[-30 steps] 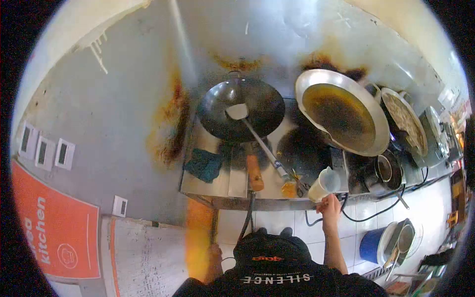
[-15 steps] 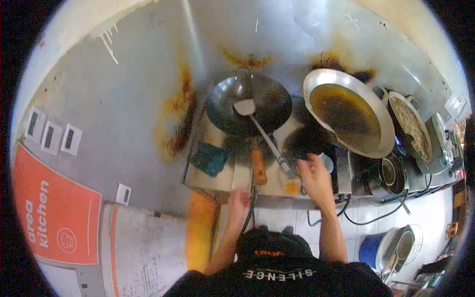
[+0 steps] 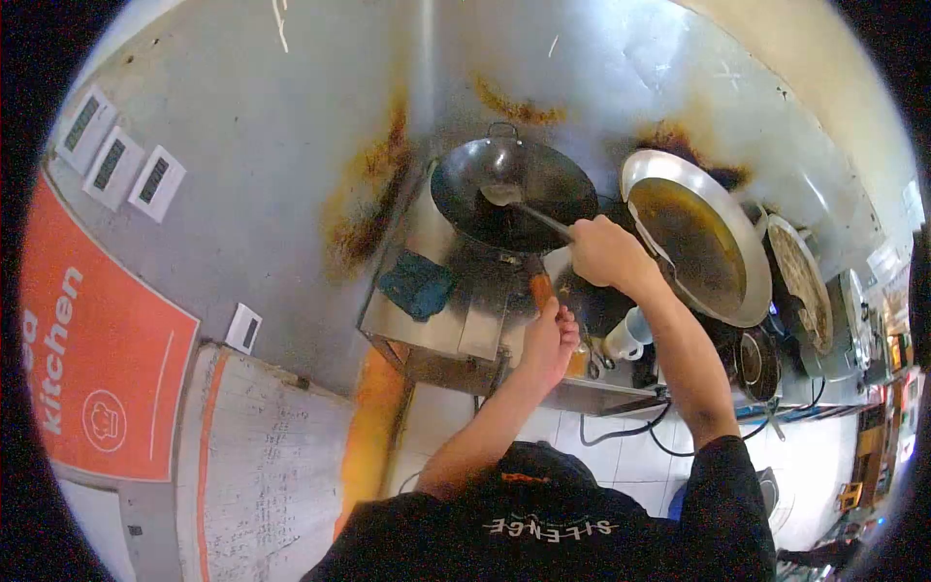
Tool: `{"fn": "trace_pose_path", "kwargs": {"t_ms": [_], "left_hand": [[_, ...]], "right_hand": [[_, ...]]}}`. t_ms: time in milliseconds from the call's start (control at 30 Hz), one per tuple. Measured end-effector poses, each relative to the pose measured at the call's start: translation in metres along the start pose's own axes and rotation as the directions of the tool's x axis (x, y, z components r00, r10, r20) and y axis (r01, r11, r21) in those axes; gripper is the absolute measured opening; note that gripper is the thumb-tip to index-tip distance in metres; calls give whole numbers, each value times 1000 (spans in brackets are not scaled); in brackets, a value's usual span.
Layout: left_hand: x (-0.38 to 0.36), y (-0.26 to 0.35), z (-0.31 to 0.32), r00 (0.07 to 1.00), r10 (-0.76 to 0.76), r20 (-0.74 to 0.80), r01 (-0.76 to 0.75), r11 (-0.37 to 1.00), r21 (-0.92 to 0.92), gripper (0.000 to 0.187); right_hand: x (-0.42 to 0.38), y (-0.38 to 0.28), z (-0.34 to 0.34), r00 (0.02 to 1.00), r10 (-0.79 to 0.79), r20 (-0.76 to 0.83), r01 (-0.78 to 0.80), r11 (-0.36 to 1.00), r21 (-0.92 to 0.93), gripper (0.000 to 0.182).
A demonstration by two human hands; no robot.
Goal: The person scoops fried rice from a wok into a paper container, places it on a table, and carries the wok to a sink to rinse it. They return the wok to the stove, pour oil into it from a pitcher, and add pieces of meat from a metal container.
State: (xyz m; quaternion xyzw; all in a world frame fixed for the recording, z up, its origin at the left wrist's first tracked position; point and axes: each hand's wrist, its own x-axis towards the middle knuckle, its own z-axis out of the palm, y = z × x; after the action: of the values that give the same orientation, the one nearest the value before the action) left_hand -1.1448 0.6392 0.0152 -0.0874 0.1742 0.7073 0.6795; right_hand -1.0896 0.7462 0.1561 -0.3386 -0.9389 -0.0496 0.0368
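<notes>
The right hand (image 3: 603,254) was closed around the handle of the ladle (image 3: 524,204), whose bowl lay inside the black wok (image 3: 514,194) on the stove, while the left hand (image 3: 551,341) gripped the wok's orange handle (image 3: 539,287).

Both arms outstretched, left hand (image 3: 549,341) and right hand (image 3: 605,254) clenched.

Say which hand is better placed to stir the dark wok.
Right. The right hand already grips the ladle whose bowl sits inside the dark wok; the left hand is on the wok's orange handle.
</notes>
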Motion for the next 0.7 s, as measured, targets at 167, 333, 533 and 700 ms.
{"fn": "trace_pose_path", "kwargs": {"t_ms": [167,333,533,700], "left_hand": [[-10,19,2,988,59,-142,-35,986,166,17],[-10,10,-33,997,-73,14,66,959,277,21],[-32,-1,-98,985,-144,-97,170,908,383,27],[-42,25,-180,973,-224,-46,209,789,578,30]], "right_hand": [[-33,-6,-77,985,82,154,-76,996,-42,18],[-11,-14,26,995,60,-76,-57,998,39,16],[-25,-17,-3,992,120,42,-117,992,-52,18],[-42,6,2,998,49,27,-48,998,-40,14]]}}
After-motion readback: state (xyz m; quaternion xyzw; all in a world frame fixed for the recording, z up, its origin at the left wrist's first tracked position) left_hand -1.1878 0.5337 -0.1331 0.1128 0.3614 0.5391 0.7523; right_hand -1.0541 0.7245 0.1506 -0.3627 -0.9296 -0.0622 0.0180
